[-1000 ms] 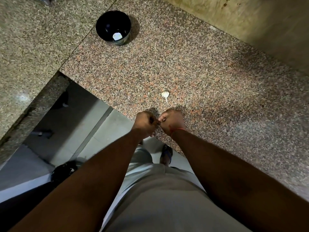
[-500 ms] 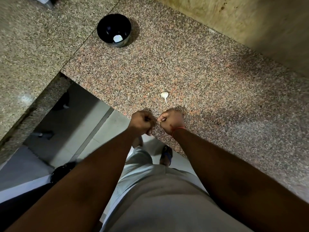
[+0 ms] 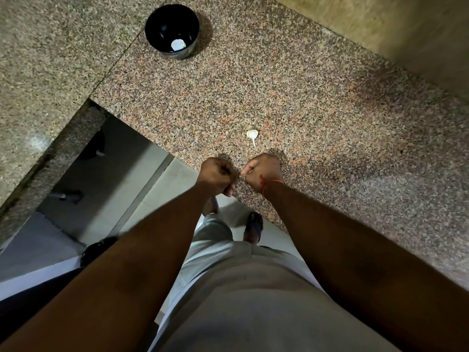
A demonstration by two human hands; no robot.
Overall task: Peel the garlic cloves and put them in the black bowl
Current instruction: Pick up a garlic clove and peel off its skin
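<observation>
One garlic clove on counter, tail pointing toward person.

We cannot see what the left hand and the right hand hold between them at the near edge of the granite counter: both are turned knuckles up, with curled fingers hiding whatever sits in the pinch. A thin pale sliver shows where they meet, too small for us to name. The white piece inside the black bowl, towards the counter's far left corner, is too small to tell peeled clove from skin. Both forearms run out of the picture's bottom edge, and the counter is cut off at the right.
</observation>
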